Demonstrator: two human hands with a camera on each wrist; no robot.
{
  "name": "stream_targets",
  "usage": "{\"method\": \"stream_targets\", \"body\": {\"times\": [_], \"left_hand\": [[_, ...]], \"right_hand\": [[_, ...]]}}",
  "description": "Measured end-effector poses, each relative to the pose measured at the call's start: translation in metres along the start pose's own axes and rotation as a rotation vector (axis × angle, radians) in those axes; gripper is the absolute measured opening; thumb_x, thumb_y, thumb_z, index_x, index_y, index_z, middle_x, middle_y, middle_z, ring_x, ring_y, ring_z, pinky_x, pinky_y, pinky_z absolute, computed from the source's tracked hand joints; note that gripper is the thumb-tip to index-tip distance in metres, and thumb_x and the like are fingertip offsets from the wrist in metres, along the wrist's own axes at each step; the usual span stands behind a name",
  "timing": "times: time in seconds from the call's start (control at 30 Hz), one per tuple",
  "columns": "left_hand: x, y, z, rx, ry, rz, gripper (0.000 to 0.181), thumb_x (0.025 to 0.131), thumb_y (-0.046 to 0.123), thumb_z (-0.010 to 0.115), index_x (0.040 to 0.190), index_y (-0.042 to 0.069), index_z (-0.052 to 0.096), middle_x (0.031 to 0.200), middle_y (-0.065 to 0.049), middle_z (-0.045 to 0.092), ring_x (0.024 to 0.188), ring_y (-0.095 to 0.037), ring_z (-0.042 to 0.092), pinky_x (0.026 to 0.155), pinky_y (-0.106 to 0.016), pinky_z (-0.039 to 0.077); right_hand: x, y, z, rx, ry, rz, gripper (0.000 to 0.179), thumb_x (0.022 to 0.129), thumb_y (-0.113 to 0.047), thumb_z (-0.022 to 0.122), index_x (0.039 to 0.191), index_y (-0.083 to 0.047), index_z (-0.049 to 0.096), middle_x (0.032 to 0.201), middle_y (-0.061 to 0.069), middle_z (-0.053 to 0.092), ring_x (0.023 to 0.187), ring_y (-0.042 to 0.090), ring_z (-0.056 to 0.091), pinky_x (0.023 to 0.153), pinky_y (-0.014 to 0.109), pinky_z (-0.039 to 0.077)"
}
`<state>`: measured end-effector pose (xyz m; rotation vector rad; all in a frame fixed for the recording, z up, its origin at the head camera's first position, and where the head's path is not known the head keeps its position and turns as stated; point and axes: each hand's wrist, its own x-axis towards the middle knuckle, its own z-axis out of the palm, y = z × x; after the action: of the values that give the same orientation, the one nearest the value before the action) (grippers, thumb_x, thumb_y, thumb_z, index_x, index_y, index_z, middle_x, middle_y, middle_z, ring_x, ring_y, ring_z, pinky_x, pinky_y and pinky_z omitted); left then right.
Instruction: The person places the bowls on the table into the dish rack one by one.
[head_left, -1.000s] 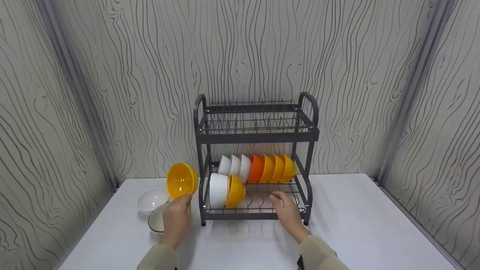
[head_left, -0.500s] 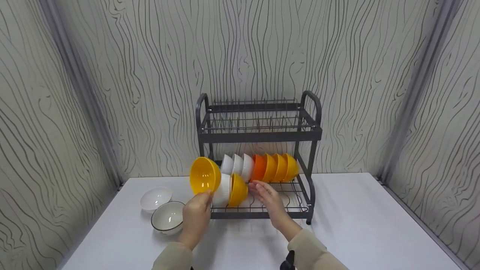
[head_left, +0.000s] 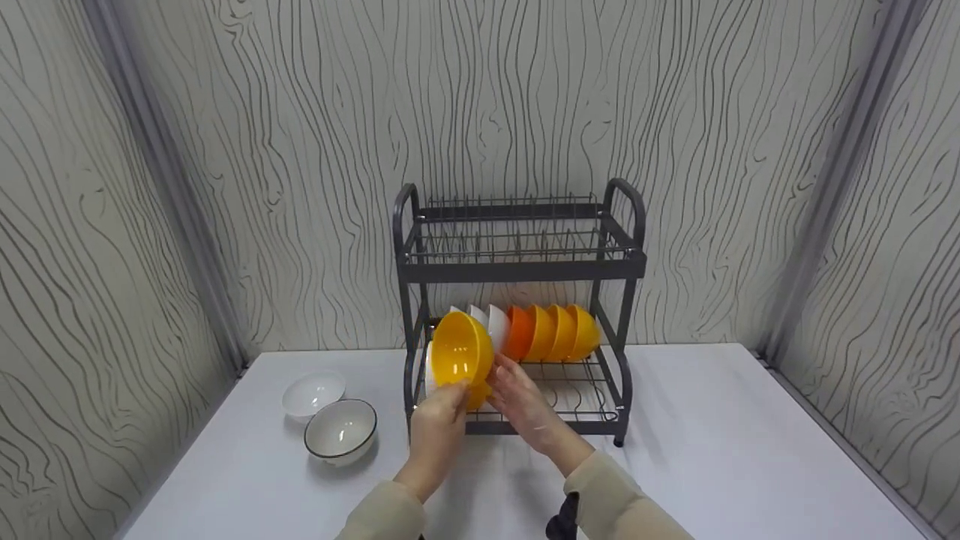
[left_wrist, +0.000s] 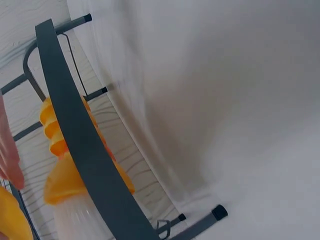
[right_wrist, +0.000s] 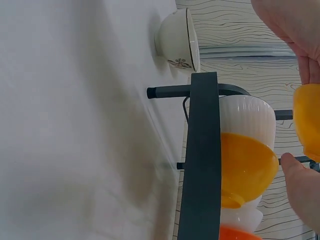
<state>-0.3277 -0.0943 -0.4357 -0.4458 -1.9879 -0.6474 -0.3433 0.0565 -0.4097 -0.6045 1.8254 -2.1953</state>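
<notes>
In the head view my left hand (head_left: pixel 439 420) pinches a yellow bowl (head_left: pixel 459 349) at its lower rim, holding it tilted in front of the rack's left side. My right hand (head_left: pixel 529 405) is just right of that bowl with its fingers extended; whether it touches the bowl is unclear. Behind them, the dark two-tier dish rack (head_left: pixel 525 270) has a white fluted bowl (right_wrist: pixel 247 115) and another yellow bowl (right_wrist: pixel 247 170) in its front lower row, both mostly hidden in the head view. A right fingertip comes close to that racked yellow bowl in the right wrist view.
Along the rack's back lower row stand white bowls (head_left: pixel 497 326), an orange bowl (head_left: pixel 520 334) and several yellow bowls (head_left: pixel 583 334). Left of the rack, a white bowl (head_left: pixel 313 394) and a dark-rimmed bowl (head_left: pixel 341 431) sit on the white table (head_left: pixel 247 480).
My left hand has carried the yellow bowl rightward from beside the rack to in front of it. My right hand has moved left toward the bowl, its fingers straightening.
</notes>
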Motion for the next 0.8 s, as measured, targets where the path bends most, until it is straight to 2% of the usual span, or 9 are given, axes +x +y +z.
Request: {"method": "stream_targets", "body": {"times": [0.2,0.4,0.6,0.8], "left_hand": [[-0.005,0.013,0.009,-0.027,-0.018,0.000,0.008,0.080,0.013,0.069,0.085,0.011,0.063,0.073,0.001,0.067,0.065,-0.010,0.062,0.064,-0.020,0.055],[-0.008,0.023,0.015,-0.049,-0.054,0.000,0.007,0.082,0.014,0.068,0.081,0.013,0.061,0.073,0.004,0.066,0.067,-0.009,0.061,0.065,-0.020,0.055],[-0.012,0.026,0.019,-0.097,-0.093,0.001,0.006,0.087,0.016,0.062,0.083,0.012,0.062,0.077,0.003,0.067,0.070,-0.008,0.063,0.069,-0.020,0.056],[-0.015,0.026,0.022,-0.116,-0.088,0.041,0.005,0.083,0.014,0.066,0.087,0.012,0.064,0.080,0.003,0.069,0.073,-0.008,0.066,0.072,-0.019,0.055]], "right_hand": [[0.000,-0.001,-0.002,0.088,0.024,-0.007,0.067,0.097,-0.035,0.041,0.147,-0.016,0.002,0.155,0.012,0.014,0.142,0.030,0.020,0.116,0.049,0.017],[-0.002,-0.002,-0.006,0.073,0.100,-0.016,0.065,0.096,-0.033,0.044,0.146,-0.018,0.005,0.150,0.011,0.022,0.132,0.022,0.037,0.115,0.045,0.023],[-0.005,-0.001,-0.013,0.067,0.147,-0.011,0.063,0.095,-0.029,0.046,0.145,-0.013,0.011,0.145,0.012,0.027,0.123,0.017,0.045,0.112,0.042,0.030],[-0.007,-0.001,-0.017,0.062,0.177,-0.004,0.063,0.093,-0.026,0.050,0.143,-0.008,0.016,0.140,0.013,0.034,0.116,0.015,0.050,0.107,0.037,0.039]]}}
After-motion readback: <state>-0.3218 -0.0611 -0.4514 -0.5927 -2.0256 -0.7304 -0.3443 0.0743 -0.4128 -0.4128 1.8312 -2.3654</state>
